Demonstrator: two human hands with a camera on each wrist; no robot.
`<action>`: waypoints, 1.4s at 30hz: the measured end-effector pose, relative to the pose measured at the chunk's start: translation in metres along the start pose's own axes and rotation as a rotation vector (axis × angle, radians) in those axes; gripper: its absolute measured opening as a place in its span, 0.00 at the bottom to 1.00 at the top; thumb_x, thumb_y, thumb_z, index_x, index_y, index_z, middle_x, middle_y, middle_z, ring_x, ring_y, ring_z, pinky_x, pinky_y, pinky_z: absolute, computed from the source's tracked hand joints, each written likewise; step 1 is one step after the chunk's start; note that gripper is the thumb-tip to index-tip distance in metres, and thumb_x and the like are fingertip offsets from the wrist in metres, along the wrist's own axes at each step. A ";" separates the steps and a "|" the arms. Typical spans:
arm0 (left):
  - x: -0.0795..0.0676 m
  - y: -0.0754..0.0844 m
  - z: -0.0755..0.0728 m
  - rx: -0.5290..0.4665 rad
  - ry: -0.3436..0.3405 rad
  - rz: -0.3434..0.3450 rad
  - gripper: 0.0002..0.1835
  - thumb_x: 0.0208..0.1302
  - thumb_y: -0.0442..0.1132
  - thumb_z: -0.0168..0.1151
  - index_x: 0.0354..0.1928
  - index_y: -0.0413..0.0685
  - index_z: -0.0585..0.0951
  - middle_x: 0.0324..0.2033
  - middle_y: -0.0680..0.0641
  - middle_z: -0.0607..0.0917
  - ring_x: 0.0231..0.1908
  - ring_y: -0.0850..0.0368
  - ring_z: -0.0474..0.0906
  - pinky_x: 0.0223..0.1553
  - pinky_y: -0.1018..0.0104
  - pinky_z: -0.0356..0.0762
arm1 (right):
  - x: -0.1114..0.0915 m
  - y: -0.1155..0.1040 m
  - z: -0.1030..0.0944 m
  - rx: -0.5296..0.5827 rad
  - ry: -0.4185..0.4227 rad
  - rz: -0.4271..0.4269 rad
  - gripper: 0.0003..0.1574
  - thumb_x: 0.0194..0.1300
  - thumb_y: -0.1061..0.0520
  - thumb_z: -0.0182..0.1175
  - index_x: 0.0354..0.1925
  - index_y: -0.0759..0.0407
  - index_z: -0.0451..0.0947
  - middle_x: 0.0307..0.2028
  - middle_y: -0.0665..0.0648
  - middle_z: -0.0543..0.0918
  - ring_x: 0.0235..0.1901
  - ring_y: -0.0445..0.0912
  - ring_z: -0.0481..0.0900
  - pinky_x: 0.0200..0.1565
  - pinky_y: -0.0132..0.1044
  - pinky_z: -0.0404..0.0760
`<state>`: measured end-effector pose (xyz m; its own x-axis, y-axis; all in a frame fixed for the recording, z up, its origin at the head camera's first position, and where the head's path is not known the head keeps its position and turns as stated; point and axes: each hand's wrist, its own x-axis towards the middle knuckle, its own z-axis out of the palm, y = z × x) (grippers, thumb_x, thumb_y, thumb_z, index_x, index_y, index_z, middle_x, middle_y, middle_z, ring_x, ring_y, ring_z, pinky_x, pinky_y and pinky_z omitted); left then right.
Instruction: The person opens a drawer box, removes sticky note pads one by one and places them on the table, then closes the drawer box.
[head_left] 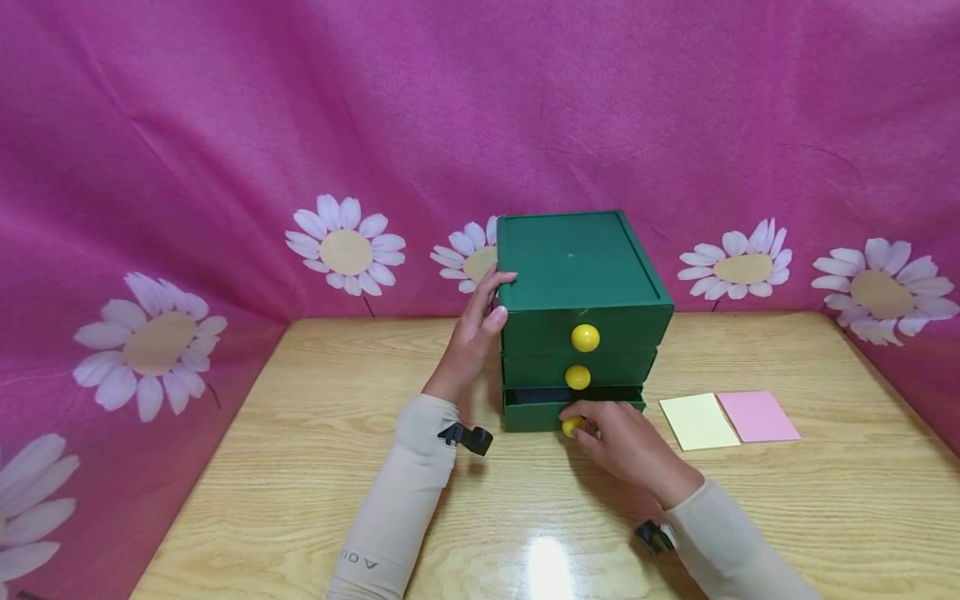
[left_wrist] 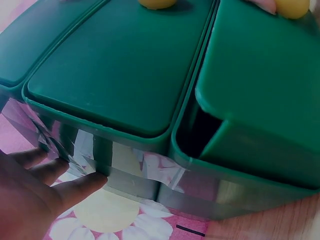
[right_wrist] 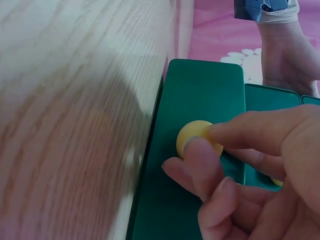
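Observation:
A green cabinet (head_left: pixel 577 258) with three drawers and round yellow knobs stands on the table. Its bottom drawer (head_left: pixel 528 417) is pulled out a little, and a dark gap shows above its front. My right hand (head_left: pixel 626 442) pinches the bottom drawer's yellow knob (right_wrist: pixel 196 136) between thumb and fingers. My left hand (head_left: pixel 468 337) rests with straight fingers against the cabinet's left side, one fingertip over the top edge. In the left wrist view its fingers (left_wrist: pixel 82 190) touch the clear side panel. The middle knob (head_left: pixel 577 377) and top knob (head_left: pixel 585 338) are untouched on drawers that sit closed.
A yellow sticky-note pad (head_left: pixel 699 422) and a pink sticky-note pad (head_left: pixel 759 417) lie side by side to the right of the cabinet. Behind the wooden table (head_left: pixel 300 467) hangs a magenta cloth (head_left: pixel 480 108) printed with daisies.

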<state>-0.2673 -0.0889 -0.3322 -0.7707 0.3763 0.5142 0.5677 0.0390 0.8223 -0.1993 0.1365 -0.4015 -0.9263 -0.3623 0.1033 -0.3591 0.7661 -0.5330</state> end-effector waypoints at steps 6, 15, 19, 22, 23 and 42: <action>0.000 -0.001 0.000 0.002 0.002 -0.011 0.29 0.68 0.41 0.41 0.71 0.42 0.58 0.75 0.39 0.44 0.73 0.50 0.46 0.71 0.59 0.49 | -0.004 -0.002 0.001 0.004 0.008 0.008 0.11 0.61 0.61 0.65 0.44 0.55 0.84 0.28 0.45 0.80 0.25 0.40 0.70 0.28 0.34 0.72; 0.001 -0.001 0.000 0.006 0.003 -0.022 0.29 0.69 0.42 0.42 0.71 0.44 0.59 0.75 0.41 0.45 0.73 0.51 0.47 0.70 0.59 0.50 | -0.007 -0.005 0.001 0.010 0.005 0.028 0.12 0.60 0.61 0.65 0.44 0.55 0.84 0.30 0.46 0.80 0.26 0.41 0.71 0.29 0.34 0.73; 0.000 -0.002 0.001 0.001 0.001 -0.023 0.29 0.68 0.42 0.42 0.71 0.44 0.59 0.75 0.41 0.45 0.73 0.51 0.47 0.71 0.58 0.50 | -0.009 -0.005 0.003 0.012 0.010 0.023 0.12 0.60 0.62 0.66 0.44 0.56 0.85 0.30 0.46 0.82 0.26 0.40 0.71 0.31 0.33 0.75; 0.000 -0.002 0.001 -0.003 0.001 -0.022 0.29 0.68 0.41 0.42 0.71 0.44 0.59 0.75 0.41 0.45 0.73 0.51 0.47 0.71 0.58 0.50 | -0.011 -0.005 0.004 0.015 0.006 0.025 0.12 0.60 0.61 0.66 0.44 0.56 0.85 0.31 0.45 0.82 0.26 0.39 0.72 0.31 0.33 0.75; 0.000 -0.002 0.001 -0.004 0.001 -0.021 0.29 0.68 0.41 0.42 0.70 0.43 0.59 0.75 0.41 0.45 0.73 0.51 0.47 0.71 0.58 0.50 | -0.011 -0.006 0.004 0.019 0.002 0.030 0.12 0.60 0.61 0.66 0.44 0.56 0.85 0.30 0.45 0.82 0.26 0.39 0.72 0.31 0.33 0.75; 0.001 -0.003 0.001 -0.016 0.021 -0.009 0.29 0.68 0.41 0.42 0.70 0.43 0.60 0.75 0.39 0.46 0.73 0.51 0.48 0.71 0.60 0.50 | -0.019 -0.011 0.000 0.001 -0.008 0.006 0.11 0.60 0.62 0.65 0.43 0.56 0.84 0.29 0.44 0.82 0.23 0.38 0.70 0.28 0.32 0.72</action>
<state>-0.2696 -0.0880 -0.3340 -0.7815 0.3566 0.5119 0.5564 0.0271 0.8305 -0.1779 0.1349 -0.3980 -0.9275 -0.3619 0.0940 -0.3537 0.7677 -0.5344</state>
